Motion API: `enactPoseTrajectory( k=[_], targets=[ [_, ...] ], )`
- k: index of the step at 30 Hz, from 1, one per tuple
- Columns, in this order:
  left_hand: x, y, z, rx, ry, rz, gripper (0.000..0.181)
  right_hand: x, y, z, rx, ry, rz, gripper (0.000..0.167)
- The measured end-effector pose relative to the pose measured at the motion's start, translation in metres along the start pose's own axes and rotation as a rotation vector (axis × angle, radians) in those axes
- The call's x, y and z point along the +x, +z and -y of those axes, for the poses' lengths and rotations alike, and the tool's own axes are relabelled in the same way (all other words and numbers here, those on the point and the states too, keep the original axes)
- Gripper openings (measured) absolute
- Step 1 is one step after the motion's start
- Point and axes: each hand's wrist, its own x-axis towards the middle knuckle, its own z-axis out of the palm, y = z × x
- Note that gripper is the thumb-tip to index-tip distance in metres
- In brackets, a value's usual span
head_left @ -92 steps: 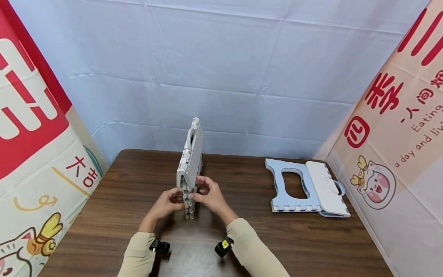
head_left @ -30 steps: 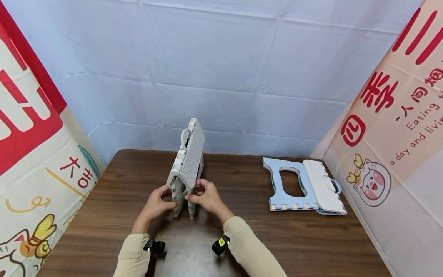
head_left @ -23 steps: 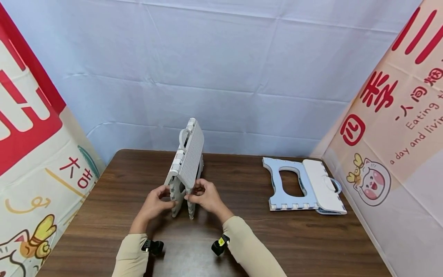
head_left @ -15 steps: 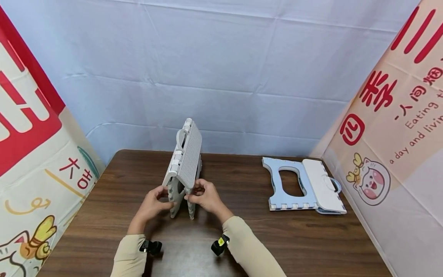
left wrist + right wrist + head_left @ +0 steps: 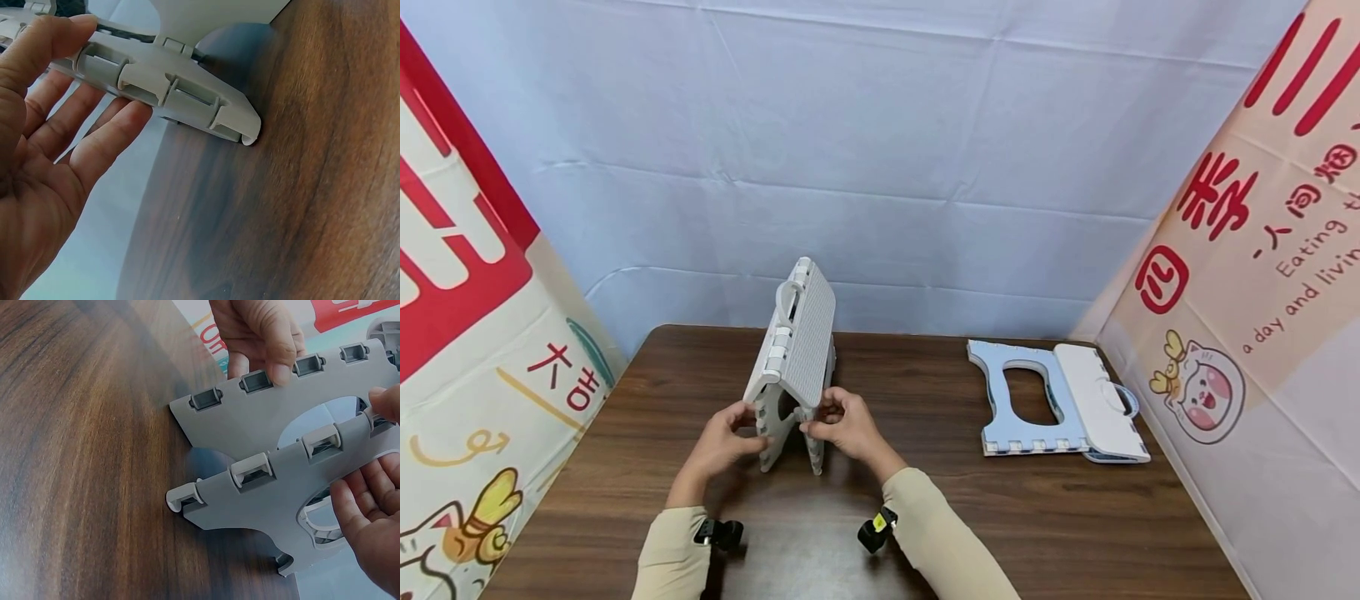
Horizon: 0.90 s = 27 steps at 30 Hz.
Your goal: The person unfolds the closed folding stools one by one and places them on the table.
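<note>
Spread wider than before, a pale folding stool (image 5: 808, 346) stands on the table (image 5: 940, 508), left hand (image 5: 722, 439) and right hand (image 5: 850, 427) pinching opposite legs (image 5: 284, 487); only the head view shows a blue-and-white stool (image 5: 1077, 408) lying flat.

Two folding stools (image 5: 808, 342), two hands (image 5: 852, 429)

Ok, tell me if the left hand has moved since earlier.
Yes, the left hand has moved leftward, away from the folded blue-and-white plastic stool.

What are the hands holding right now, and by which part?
The light grey folding stool, partly open: the left hand pinches its left leg panel by the near edge, the right hand its right leg panel likewise.
</note>
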Motion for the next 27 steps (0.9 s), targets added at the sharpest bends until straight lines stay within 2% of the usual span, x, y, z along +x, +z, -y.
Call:
enactPoseTrajectory(
  k=[3, 8, 18, 27],
  targets=[
    [-0.001, -0.002, 0.000, 0.000, -0.013, -0.004, 0.036, -0.004, -0.001, 0.011, 0.006, 0.001, 0.017, 0.032],
    [-0.002, -0.004, 0.001, -0.001, -0.012, -0.007, 0.035, -0.005, -0.001, 0.016, 0.000, 0.012, 0.017, 0.033],
    [-0.002, -0.008, 0.006, 0.001, 0.002, -0.016, 0.035, -0.004, -0.002, 0.015, -0.015, -0.013, 0.016, 0.033],
    [-0.003, -0.011, 0.006, -0.002, -0.010, -0.014, 0.038, -0.004, -0.002, 0.015, -0.009, -0.008, 0.014, 0.032]
  ],
)
